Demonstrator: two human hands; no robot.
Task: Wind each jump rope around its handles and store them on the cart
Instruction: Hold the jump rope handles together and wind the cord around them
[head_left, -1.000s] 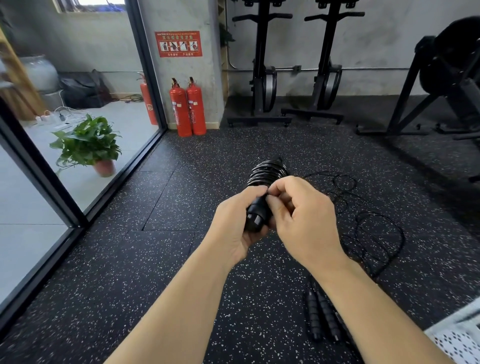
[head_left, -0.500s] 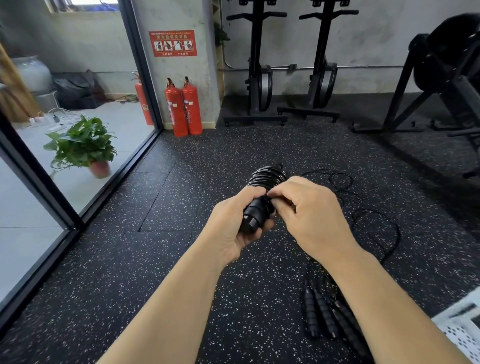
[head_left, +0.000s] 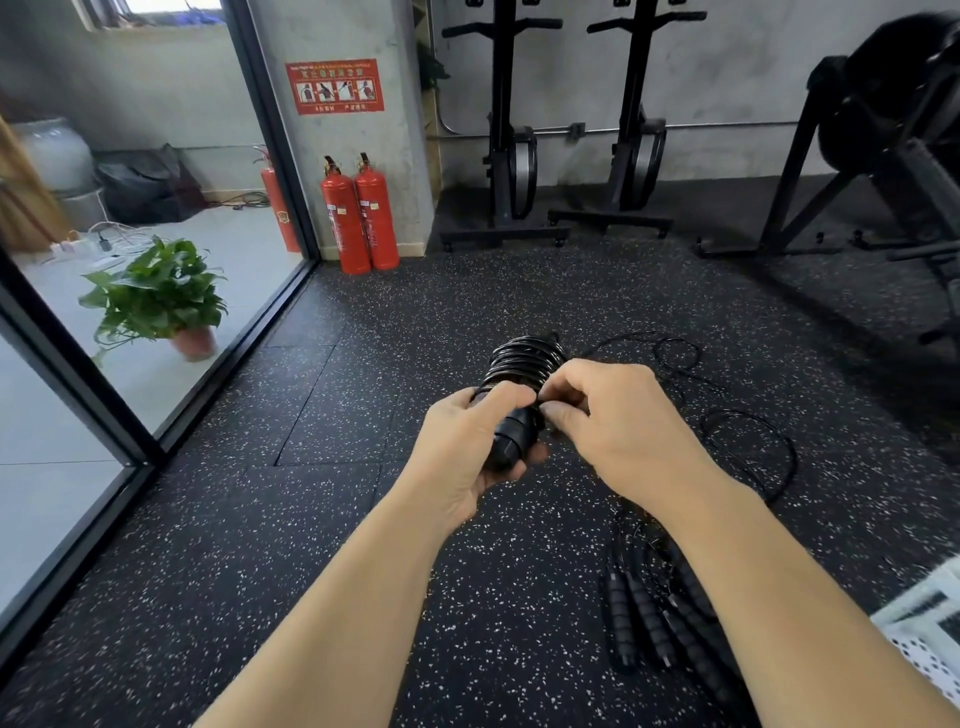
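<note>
Since a moment ago, our right hand (head_left: 618, 421) is sliding up beside the wound rope (head_left: 524, 364). We are gripping its handles (head_left: 511, 441) in our left hand (head_left: 462, 457), out in front, and our right fingers (head_left: 571, 382) are pinching the last bit. We should be pulling it tight and tucking it under a loop, so nothing is springing loose. More ropes (head_left: 641, 618) are lying on the speckled floor (head_left: 311, 519). Red tanks (head_left: 358, 213) and a plant (head_left: 156, 291) are standing by the glass (head_left: 249, 291).
</note>
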